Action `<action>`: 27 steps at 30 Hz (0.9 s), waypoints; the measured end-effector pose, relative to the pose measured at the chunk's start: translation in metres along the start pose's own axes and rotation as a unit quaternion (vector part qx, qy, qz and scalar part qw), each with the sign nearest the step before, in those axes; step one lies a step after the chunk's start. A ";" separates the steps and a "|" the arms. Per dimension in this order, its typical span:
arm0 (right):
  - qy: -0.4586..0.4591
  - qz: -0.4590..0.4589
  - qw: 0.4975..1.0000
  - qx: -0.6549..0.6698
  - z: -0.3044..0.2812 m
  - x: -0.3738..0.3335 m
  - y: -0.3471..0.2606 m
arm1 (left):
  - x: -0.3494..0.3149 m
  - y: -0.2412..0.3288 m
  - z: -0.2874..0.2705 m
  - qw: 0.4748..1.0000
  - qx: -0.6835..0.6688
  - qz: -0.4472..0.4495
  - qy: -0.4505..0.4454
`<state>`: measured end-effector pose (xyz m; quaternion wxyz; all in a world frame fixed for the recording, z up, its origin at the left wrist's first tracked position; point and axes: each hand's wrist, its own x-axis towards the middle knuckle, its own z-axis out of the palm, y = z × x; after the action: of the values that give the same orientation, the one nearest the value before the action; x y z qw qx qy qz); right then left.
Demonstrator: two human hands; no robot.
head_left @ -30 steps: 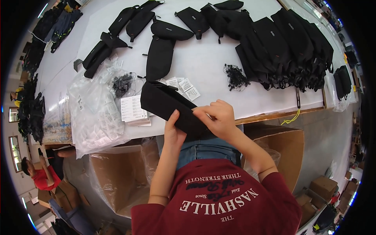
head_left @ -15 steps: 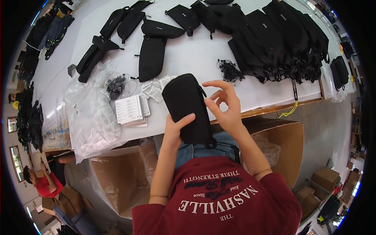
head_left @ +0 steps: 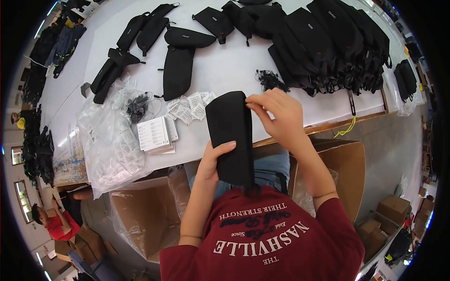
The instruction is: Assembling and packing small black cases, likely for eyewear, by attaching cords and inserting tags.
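My left hand [head_left: 214,161] grips a black zip pouch [head_left: 228,126] by its lower left side, thumb lying across the front. The pouch is held upright at the table's near edge, its narrow side turned partly toward the right. At its upper right edge, my right hand [head_left: 279,112] pinches thumb and forefinger together against the zip side. The fingertips hide the small part they hold. A loop at the pouch's bottom end rests near my shirt.
Left of the pouch lie white label slips [head_left: 188,108], a stack of printed cards [head_left: 154,134] and a clear plastic bag [head_left: 110,154]. Black cords [head_left: 272,80] lie beyond my right hand. Black pouches [head_left: 323,47] pile up at the far right. Open cartons [head_left: 140,213] stand below the table.
My right hand has closed from spread fingers into a pinch at the pouch's upper right edge. The pouch has shifted right and turned, showing more of its side.
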<state>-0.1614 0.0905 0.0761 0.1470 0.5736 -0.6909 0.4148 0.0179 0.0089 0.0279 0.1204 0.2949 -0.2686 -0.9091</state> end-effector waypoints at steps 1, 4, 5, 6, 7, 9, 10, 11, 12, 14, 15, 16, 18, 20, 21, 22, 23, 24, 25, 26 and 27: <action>0.000 0.003 1.000 -0.001 -0.003 0.001 0.002 | 0.000 0.001 0.000 1.000 0.000 -0.003 0.000; -0.004 0.012 1.000 0.020 -0.007 0.004 0.002 | 0.002 0.005 -0.001 0.999 -0.002 -0.043 -0.014; -0.014 0.007 0.999 0.028 -0.009 0.002 -0.002 | 0.001 0.004 -0.001 0.997 -0.042 -0.054 -0.017; -0.024 0.004 0.999 0.036 -0.011 0.001 -0.004 | 0.001 0.004 0.000 0.994 -0.083 -0.067 -0.021; -0.024 0.005 0.999 0.035 -0.013 0.001 -0.005 | 0.001 0.005 0.000 0.994 -0.083 -0.068 -0.021; -0.050 -0.002 0.998 0.048 -0.017 0.001 -0.009 | 0.002 0.010 0.000 0.990 -0.110 -0.067 -0.054; -0.051 -0.001 0.997 0.050 -0.019 0.001 -0.012 | 0.003 0.011 -0.003 0.990 -0.110 -0.067 -0.053; -0.086 0.003 0.993 0.085 -0.021 0.000 -0.016 | 0.006 0.010 -0.007 0.990 -0.117 -0.063 -0.048; -0.121 0.008 0.985 0.120 -0.023 -0.001 -0.020 | 0.008 0.011 -0.007 0.990 -0.123 -0.061 -0.044; -0.162 -0.008 0.972 0.168 -0.025 -0.003 -0.030 | 0.014 0.015 -0.006 0.990 -0.131 -0.059 -0.002; -0.203 -0.024 0.955 0.215 -0.026 -0.006 -0.037 | 0.016 0.017 -0.004 0.988 -0.137 -0.057 0.040; -0.223 -0.018 0.945 0.238 -0.027 -0.007 -0.042 | 0.019 0.021 -0.006 0.991 -0.127 -0.043 0.016; -0.226 -0.013 0.940 0.254 -0.024 -0.012 -0.043 | 0.020 0.027 -0.007 0.992 -0.122 -0.032 -0.006; -0.229 -0.009 0.936 0.268 -0.023 -0.014 -0.043 | 0.020 0.029 -0.006 0.992 -0.121 -0.020 -0.015; -0.236 -0.008 0.933 0.271 -0.023 -0.014 -0.043 | 0.021 0.029 -0.007 0.992 -0.121 -0.021 -0.012; -0.242 -0.008 0.931 0.273 -0.023 -0.014 -0.043 | 0.022 0.029 -0.009 0.991 -0.130 -0.029 -0.011; -0.243 -0.007 0.930 0.275 -0.023 -0.014 -0.044 | 0.023 0.029 -0.011 0.990 -0.139 -0.037 -0.010; -0.262 -0.007 0.925 0.275 -0.024 -0.015 -0.045 | 0.023 0.029 -0.012 0.989 -0.140 -0.037 -0.009; -0.281 -0.007 0.919 0.276 -0.025 -0.015 -0.046 | 0.023 0.029 -0.014 0.989 -0.146 -0.025 -0.024; -0.282 -0.007 0.919 0.277 -0.026 -0.014 -0.045 | 0.023 0.029 -0.016 0.987 -0.153 -0.013 -0.038; -0.293 -0.006 0.925 0.242 -0.027 -0.012 -0.044 | 0.023 0.031 -0.019 0.987 -0.153 -0.011 -0.037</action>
<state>-0.1250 0.1187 0.1018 -0.2030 0.6917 -0.5782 0.3822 0.0132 -0.0336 0.0215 0.1436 0.2419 -0.1271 -0.9512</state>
